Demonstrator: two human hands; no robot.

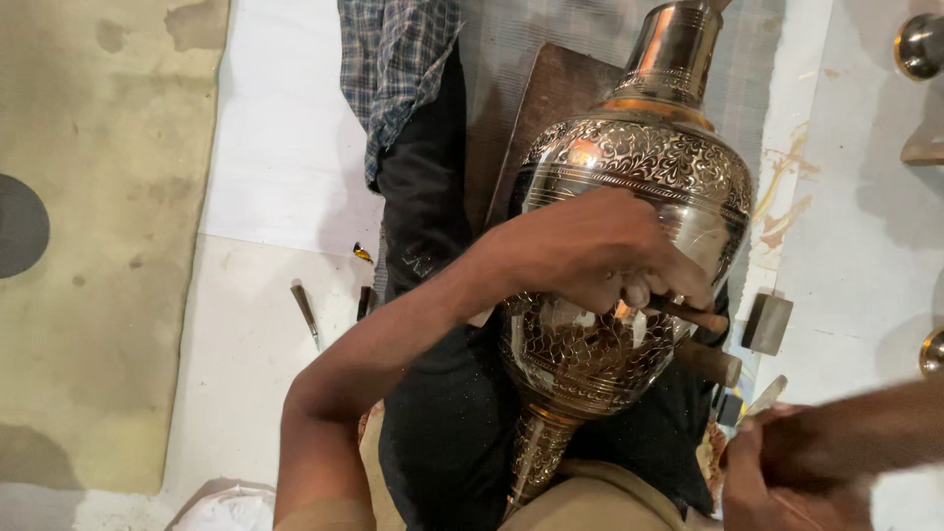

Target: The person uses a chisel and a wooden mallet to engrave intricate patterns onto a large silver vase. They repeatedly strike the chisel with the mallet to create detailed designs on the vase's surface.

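A large shiny brass vase (629,157) with fine engraved patterns lies across my lap, its neck pointing away from me. My left hand (600,251) rests on the vase's belly, fingers closed around a thin brown engraving tool (693,315) whose tip meets the metal. My right hand (787,472) is at the lower right, blurred, gripping a wooden-handled hammer (767,396) beside the vase.
A second person's legs in dark trousers (428,187) and a plaid shirt (393,59) sit to the left of the vase. Small chisels (305,313) lie on the white floor. A wooden board (541,108) is under the vase. More brass pieces (919,44) stand at the right edge.
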